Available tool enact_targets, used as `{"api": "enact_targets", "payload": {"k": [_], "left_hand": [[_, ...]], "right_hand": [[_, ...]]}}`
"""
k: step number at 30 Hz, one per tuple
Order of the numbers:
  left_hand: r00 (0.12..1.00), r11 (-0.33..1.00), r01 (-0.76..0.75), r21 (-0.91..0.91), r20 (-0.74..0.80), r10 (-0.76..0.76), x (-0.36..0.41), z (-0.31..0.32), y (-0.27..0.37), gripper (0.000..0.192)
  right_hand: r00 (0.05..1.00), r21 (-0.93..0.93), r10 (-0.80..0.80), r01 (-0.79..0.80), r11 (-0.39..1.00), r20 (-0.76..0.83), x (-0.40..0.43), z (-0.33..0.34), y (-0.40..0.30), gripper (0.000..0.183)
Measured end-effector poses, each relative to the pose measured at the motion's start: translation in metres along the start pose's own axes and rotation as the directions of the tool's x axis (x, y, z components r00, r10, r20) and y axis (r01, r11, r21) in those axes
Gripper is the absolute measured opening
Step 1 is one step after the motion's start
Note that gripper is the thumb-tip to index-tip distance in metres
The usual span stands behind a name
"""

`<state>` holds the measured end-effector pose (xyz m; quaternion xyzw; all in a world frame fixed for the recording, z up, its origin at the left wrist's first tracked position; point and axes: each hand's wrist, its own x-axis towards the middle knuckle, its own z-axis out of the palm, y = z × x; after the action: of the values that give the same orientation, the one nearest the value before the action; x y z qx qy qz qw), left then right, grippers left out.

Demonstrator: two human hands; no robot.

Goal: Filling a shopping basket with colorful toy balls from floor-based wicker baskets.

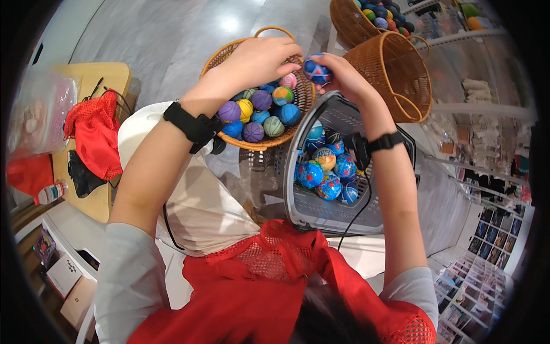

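Observation:
My right hand [346, 76] grips a small blue ball [317, 71] with red and white markings, held above the back rim of a grey plastic basket [288, 185]. Close by, my left hand [268, 58] hovers over a round wicker basket [258, 147], thumb and fingers apart and nothing visible between them. Several basketball-patterned balls [261, 99] in purple, blue, yellow and green lie in the wicker basket, partly hidden by my left forearm. Inside the grey basket are several globe-patterned balls [310, 173], an orange ball [324, 158] and a black ball [333, 136].
An upright wicker basket [389, 77] stands beyond my right hand, with a ball-filled wicker basket [350, 26] behind it. Shelves of packaged goods [477, 124] line the right. At left, a wooden stool [92, 202] bears a red cloth [96, 137] and a black pouch [81, 174].

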<state>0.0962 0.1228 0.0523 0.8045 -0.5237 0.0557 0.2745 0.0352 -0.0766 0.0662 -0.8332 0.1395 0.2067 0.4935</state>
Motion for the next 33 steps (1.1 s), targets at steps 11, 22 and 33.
{"api": "enact_targets", "payload": {"k": [11, 22, 33], "left_hand": [[0.997, 0.812, -0.015, -0.584, 0.055, 0.058, -0.001, 0.019, 0.085, 0.061], [0.892, 0.843, -0.196, -0.501, 0.265, 0.365, 0.004, 0.042, 0.105, 0.061], [0.579, 0.921, 0.087, 0.38, 0.733, -0.357, -0.012, 0.047, 0.002, 0.041]], "right_hand": [[0.989, 0.796, 0.069, 0.065, 0.601, -0.132, -0.101, 0.039, 0.03, 0.046], [0.999, 0.837, 0.03, 0.016, 0.546, -0.039, -0.152, 0.046, 0.068, 0.04], [0.908, 0.996, 0.415, 0.018, 0.087, -0.053, -0.164, 0.03, 0.132, 0.029]]}}
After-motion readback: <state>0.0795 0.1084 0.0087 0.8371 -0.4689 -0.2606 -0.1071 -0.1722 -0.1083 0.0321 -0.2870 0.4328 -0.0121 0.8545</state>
